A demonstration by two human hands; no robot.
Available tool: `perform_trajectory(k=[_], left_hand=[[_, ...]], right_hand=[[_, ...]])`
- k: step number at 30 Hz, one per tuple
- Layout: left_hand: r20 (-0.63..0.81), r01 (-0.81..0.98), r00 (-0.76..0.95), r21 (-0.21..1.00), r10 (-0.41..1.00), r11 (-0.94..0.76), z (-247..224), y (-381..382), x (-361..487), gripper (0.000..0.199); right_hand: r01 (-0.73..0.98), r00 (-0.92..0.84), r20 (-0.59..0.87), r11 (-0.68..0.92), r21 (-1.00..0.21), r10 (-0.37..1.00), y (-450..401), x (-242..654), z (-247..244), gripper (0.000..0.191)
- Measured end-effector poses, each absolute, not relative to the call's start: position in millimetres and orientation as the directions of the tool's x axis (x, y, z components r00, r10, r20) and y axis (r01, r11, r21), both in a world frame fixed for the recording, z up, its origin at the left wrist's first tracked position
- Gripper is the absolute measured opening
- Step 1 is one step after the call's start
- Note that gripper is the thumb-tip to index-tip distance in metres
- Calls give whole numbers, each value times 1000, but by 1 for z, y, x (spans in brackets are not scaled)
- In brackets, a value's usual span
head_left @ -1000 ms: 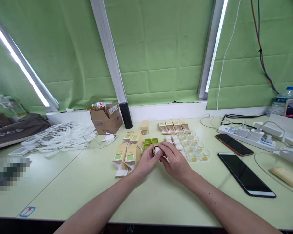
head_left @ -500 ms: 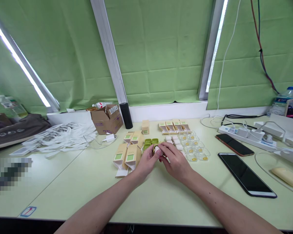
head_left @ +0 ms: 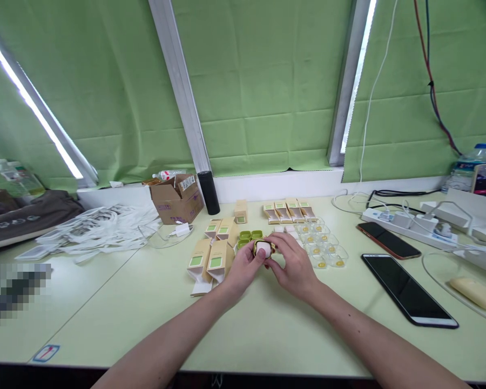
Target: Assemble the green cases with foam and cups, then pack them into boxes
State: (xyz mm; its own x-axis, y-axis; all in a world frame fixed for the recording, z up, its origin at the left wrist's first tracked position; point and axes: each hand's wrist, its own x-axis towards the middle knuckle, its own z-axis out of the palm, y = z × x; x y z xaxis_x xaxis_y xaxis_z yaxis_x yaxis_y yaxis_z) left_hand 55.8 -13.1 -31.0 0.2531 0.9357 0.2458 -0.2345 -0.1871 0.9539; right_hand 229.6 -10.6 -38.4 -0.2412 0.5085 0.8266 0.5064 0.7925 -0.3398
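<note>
My left hand (head_left: pixel 243 266) and my right hand (head_left: pixel 294 266) meet over the middle of the table, fingers closed around one small item. It is a pale pinkish-white rounded block (head_left: pixel 263 248) with a dark green and yellow rim around it; my left thumb presses on its face. Just behind my left fingers stand several small green square cups (head_left: pixel 245 235). More pale blocks (head_left: pixel 290 231) lie behind my right hand, partly covered by it. To its right are several clear plastic cups (head_left: pixel 316 249) with yellow spots inside.
Open tan cartons with green labels (head_left: pixel 220 260) stand left of my hands, others (head_left: pixel 294 209) farther back. A cardboard box (head_left: pixel 178 200) and a black cylinder (head_left: pixel 209 193) are behind. Two phones (head_left: pixel 409 289) and a power strip (head_left: pixel 409 229) lie right, white straps (head_left: pixel 101 229) left.
The pale block in my hands has turned and now shows more of its face. My right fingers have shifted slightly and lifted off part of it.
</note>
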Motion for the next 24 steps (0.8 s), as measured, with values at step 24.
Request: perform_trajectory(k=[24], left_hand=[[794, 415, 344, 349, 500, -840, -19, -23, 35, 58]], right_hand=[[-187, -105, 590, 567, -802, 800, -2, 232, -40, 45]])
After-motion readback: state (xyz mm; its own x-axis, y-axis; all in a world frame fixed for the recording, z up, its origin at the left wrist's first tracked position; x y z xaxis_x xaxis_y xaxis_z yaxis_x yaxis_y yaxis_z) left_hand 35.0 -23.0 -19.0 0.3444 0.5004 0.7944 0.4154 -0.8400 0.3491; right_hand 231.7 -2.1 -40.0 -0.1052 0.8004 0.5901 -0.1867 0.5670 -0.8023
